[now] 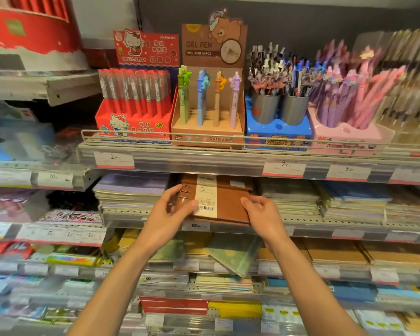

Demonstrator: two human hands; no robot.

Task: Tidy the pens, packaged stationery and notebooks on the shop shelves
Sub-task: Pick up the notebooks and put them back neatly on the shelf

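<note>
We hold a brown ring-bound notebook (pixel 228 202) with both hands: left hand (pixel 172 212) grips its ringed edge, right hand (pixel 262 214) its other side, directly below the gel pen box (pixel 207 112).

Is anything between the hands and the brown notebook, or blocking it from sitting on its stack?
Nothing visible. The left hand and right hand already grip the brown notebook at its two sides, and it lies on its stack under the pen shelf.

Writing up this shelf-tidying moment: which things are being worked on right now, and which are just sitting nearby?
In hand:
brown ring-bound notebook
left hand
right hand

Sitting nearby:
Hello Kitty pen box
gel pen display
purple notebook stack
tilted green notebook
</note>
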